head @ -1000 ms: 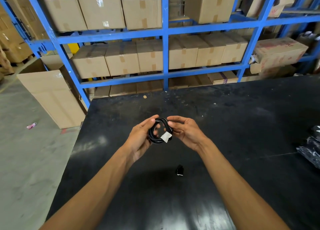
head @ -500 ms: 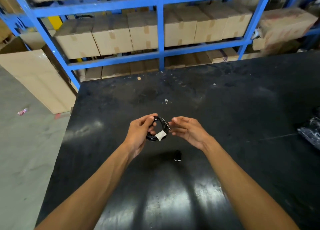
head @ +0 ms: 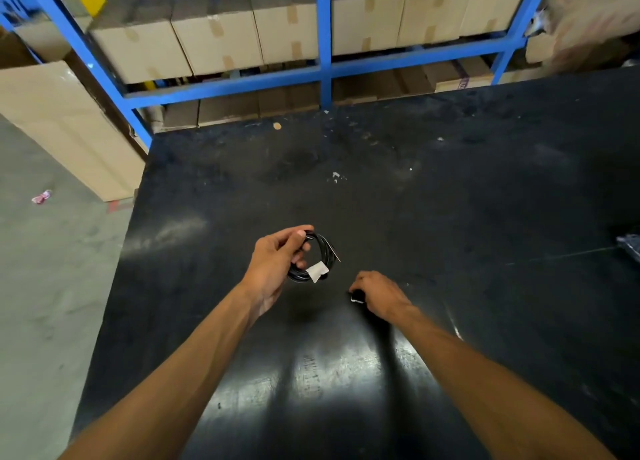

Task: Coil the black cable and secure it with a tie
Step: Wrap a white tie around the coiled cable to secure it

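A small coil of black cable point(head: 320, 248) with a white tag point(head: 317, 271) on it hangs above the black table point(head: 450, 199). My left hand point(head: 277, 262) grips the coil at its upper left, thumb on top. A thin tie end sticks out at the coil's right side. My right hand point(head: 379, 295) is down on the table, to the right of and below the coil. Its fingers curl around a small black piece with a white mark point(head: 356, 297). What that piece is cannot be told.
Blue shelving point(head: 325, 43) full of cardboard boxes point(head: 221, 40) stands behind the table's far edge. A large flat carton point(head: 65, 127) leans at the left over the grey floor. Dark plastic-wrapped items point(head: 630, 248) lie at the table's right edge. Small white scraps dot the table.
My right hand has let go of the coil and dropped to the small black piece on the table. The left hand still holds the coil. The camera has tilted downward.
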`<state>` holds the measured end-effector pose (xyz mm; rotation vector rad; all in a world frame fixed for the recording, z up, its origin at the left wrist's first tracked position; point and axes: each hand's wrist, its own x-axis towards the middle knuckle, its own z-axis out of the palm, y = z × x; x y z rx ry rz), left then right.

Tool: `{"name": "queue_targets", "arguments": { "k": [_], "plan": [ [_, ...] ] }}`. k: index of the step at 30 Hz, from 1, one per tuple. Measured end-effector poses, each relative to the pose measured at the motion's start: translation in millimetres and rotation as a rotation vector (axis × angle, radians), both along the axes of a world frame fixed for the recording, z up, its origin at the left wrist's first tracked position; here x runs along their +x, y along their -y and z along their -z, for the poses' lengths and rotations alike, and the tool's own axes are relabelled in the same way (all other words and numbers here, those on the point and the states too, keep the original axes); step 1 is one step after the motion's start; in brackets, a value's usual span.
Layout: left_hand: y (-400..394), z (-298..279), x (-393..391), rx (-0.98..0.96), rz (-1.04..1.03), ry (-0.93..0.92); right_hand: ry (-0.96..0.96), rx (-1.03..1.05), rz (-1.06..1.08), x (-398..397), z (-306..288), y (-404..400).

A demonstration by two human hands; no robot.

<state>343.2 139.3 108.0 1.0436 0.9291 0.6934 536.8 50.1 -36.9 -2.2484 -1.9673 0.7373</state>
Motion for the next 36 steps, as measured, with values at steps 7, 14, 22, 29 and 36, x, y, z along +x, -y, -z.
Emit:
{"name": "queue_targets", "arguments": {
  "k": [7, 14, 22, 29, 36],
  "plan": [
    [3.2, 5.6, -3.2, -0.016, 0.019, -0.023, -0.162, 0.136, 0.217, -5.3, 1.6, -7.7],
    [1.0, -5.1, -5.9, 0.021, 0.026, 0.005, -0.706, 0.454, 0.63, -11.7, -84.6, -35.7],
    [1.5, -45.6, -13.2, 0.098, 0.028, 0.125, -1.048, 0.481, 0.461, -28.7, -187.8, -37.0],
    [14.0, -79.5, -27.2, 0.205, 0.038, 0.136, -1.27, 0.409, 0.438, -43.8, -235.3, -21.2],
    [29.9, -96.8, -39.8, 0.381, 0.005, -0.028, -1.276, 0.344, 0.436, -65.1, -264.3, -7.6]
  ]
}}
